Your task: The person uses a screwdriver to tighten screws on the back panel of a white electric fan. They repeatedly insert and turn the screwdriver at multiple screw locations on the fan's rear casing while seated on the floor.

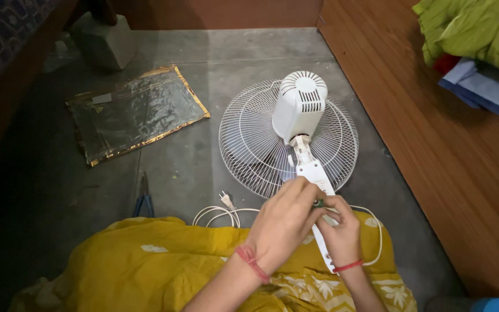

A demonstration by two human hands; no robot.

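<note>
The person's left hand [284, 222] and right hand [342, 234] are bare, with no rings or gloves to be seen. Each wrist carries a thin red thread bracelet, the left one [252, 261] wound in several strands, the right one [347, 266] a single narrow band. Both forearms are uncovered, no sleeves reaching them. Across the lap lies a mustard-yellow cloth garment [163, 260] printed with pale white leaf and flower motifs.
</note>
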